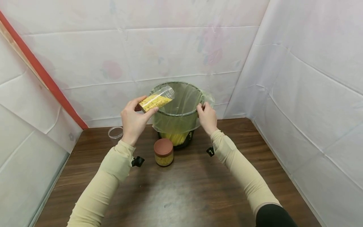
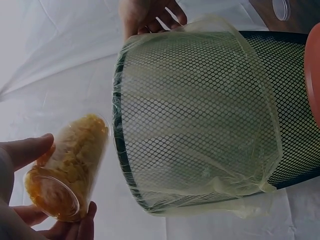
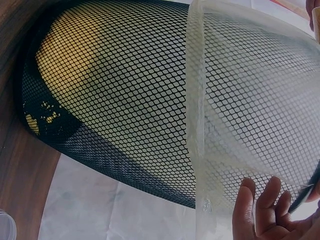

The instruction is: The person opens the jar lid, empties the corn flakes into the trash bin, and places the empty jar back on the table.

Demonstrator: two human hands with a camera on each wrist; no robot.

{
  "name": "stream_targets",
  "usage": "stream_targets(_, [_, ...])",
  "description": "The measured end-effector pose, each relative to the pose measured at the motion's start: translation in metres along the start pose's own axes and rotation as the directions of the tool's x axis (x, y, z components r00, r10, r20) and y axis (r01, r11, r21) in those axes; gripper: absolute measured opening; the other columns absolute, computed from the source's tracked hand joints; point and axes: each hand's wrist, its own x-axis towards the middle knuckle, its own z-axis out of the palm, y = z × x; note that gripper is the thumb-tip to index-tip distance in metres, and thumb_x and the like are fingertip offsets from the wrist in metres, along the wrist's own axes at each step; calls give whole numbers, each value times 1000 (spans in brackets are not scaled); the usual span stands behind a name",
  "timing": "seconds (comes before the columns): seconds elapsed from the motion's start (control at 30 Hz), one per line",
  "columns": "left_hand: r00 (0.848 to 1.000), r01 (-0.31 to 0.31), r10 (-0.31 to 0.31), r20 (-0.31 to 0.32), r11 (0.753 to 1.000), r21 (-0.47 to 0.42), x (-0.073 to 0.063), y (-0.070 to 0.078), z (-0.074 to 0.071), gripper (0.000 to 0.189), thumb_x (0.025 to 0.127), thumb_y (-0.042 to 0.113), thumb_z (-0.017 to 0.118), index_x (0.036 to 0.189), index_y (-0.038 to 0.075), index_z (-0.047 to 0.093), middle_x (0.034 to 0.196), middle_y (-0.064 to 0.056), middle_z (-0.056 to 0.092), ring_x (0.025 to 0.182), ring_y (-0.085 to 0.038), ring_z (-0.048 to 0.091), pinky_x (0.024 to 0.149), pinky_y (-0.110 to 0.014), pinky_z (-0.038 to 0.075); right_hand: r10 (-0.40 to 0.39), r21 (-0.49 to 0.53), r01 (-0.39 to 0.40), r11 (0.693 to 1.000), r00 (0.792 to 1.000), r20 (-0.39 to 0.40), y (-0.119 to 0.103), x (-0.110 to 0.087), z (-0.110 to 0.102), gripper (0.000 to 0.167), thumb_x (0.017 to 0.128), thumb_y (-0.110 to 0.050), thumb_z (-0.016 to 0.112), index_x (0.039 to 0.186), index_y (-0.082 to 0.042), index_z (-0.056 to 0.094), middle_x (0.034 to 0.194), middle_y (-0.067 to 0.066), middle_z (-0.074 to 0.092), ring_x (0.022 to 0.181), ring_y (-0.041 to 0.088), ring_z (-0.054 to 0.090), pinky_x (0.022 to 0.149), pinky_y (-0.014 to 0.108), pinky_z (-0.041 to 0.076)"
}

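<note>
My left hand (image 1: 132, 119) holds a clear plastic jar (image 1: 156, 100) of yellow crumbly flakes between thumb and fingers. The jar tilts, its uncapped mouth at the left side of the bin's opening and the flakes still inside. On the right, my right hand (image 1: 208, 119) grips the rim of the dark mesh bin (image 3: 145, 85), its fingers (image 3: 267, 200) against the thin liner bag. The liner bag (image 2: 200, 120) is folded down over the rim and covers the upper mesh outside. Yellow material (image 3: 72, 52) shows through the lower mesh.
A lidded jar (image 1: 164, 153) with a reddish-brown cap and yellow contents stands just in front of the bin. A clear ring-like lid (image 1: 115, 132) lies at the back left of the brown wooden table (image 1: 181, 189). White sheeting (image 1: 113, 56) encloses the back and sides.
</note>
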Motion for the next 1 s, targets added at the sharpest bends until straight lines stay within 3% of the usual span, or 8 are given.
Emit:
stream_targets(0.53, [1000, -2, 3, -17, 1000, 7, 2, 2, -1, 47, 76, 40, 77, 112, 11, 68, 72, -6, 56, 66, -17, 53, 64, -25, 40, -5, 4, 5, 1000, 1000, 2, 1, 0, -1, 35, 97, -40, 34, 74, -14, 41, 65, 4, 49, 53, 24, 43, 52, 32, 31])
stream_targets(1.0, [1000, 1, 0, -31, 1000, 5, 6, -1, 1, 46, 74, 41, 78, 109, 13, 69, 68, -3, 54, 63, -17, 54, 60, -21, 40, -2, -9, 1, 1000, 1000, -13, 2, 1, 1, 34, 96, -39, 35, 74, -14, 42, 65, 4, 50, 55, 25, 46, 53, 33, 33])
